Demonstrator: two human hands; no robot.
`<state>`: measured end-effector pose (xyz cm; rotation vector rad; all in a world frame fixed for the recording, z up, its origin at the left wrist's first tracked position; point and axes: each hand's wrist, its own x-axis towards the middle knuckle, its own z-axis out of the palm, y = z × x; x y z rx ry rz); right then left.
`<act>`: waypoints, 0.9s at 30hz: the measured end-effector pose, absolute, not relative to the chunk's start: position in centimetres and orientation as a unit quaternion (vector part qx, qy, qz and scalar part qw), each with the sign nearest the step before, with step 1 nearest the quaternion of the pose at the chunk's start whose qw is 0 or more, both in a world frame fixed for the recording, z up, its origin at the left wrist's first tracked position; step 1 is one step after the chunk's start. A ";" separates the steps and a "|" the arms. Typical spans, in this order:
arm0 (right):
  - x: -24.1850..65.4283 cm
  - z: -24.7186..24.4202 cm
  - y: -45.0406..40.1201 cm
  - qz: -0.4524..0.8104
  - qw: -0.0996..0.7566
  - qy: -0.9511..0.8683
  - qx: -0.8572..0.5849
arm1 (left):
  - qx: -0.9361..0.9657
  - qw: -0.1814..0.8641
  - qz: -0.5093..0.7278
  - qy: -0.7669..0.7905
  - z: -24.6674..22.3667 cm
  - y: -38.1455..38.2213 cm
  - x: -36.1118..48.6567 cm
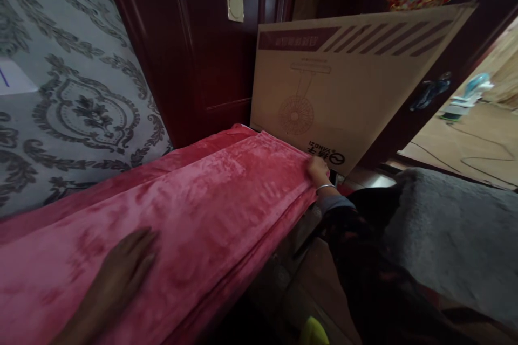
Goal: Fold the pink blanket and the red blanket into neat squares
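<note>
A pink plush blanket [218, 194], folded into a long strip, stretches from the lower left toward the middle of the view. My right hand [318, 171] is closed around its far right corner, a bracelet at the wrist. Over the near part of the blanket lies my left hand [127, 264], fingers stretched out and resting on or just above the cloth; nothing shows in it. More pink cloth [133, 178] spreads beneath and behind the folded strip, up against the wall.
An upside-down cardboard fan box [340, 91] leans at the blanket's far end before a dark red door [214, 54]. Patterned wallpaper [89, 102] borders the left. A grey fuzzy cover [457, 242] lies at right, with a doorway and a small fan-like object [465, 98] beyond.
</note>
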<state>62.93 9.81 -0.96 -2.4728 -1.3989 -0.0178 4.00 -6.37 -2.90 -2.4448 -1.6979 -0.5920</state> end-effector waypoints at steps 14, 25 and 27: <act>64.2 -0.8 11.4 -0.023 0.205 -0.471 -0.858 | -0.807 0.090 -0.229 -0.537 -5.4 -7.0 4.2; 61.5 -2.5 10.6 -0.047 0.225 -0.479 -0.847 | -0.829 0.184 -0.229 -0.475 -5.9 -6.7 3.8; 61.2 -2.8 10.5 -0.036 0.212 -0.482 -0.850 | -0.831 0.193 -0.226 -0.471 -5.9 -6.7 3.8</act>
